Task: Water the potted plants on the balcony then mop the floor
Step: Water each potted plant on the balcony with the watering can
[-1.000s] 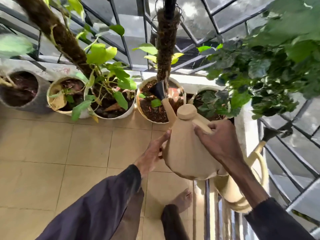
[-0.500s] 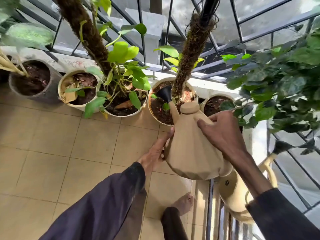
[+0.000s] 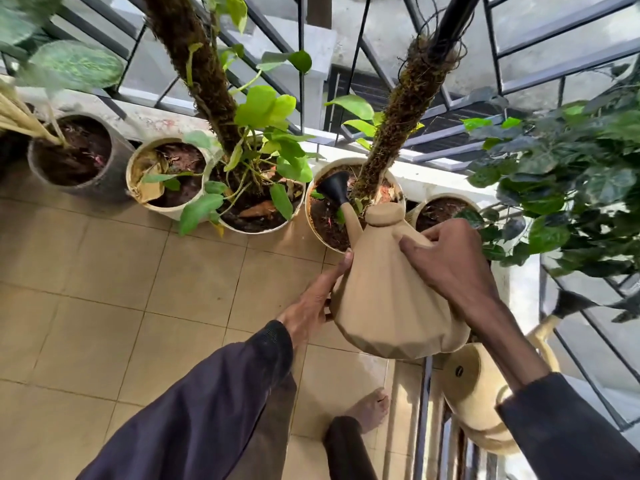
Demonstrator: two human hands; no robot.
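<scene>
A beige faceted watering can [image 3: 388, 296] is tilted forward, its black rose [image 3: 334, 187] over the soil of a white pot [image 3: 311, 216] that holds a moss pole [image 3: 391, 133]. My right hand [image 3: 450, 261] grips the can's handle from above. My left hand [image 3: 311, 303] presses straight fingers against the can's left side. Further pots line the railing: a white pot with a leafy climber [image 3: 256, 209], a small cream pot [image 3: 162, 178], a grey pot [image 3: 72, 154] and a pot behind my right hand [image 3: 446, 206].
A metal railing [image 3: 346, 81] runs behind the pots. A bushy dark-leaved plant [image 3: 568, 188] fills the right side. A second, yellowish watering can [image 3: 474, 403] sits low at the right. Beige floor tiles [image 3: 104, 306] spread to the left. A bare foot [image 3: 367, 410] stands below the can.
The view has tipped up and left, bringing more pots into sight. The can stays tilted over the same pot, both hands holding as before.
</scene>
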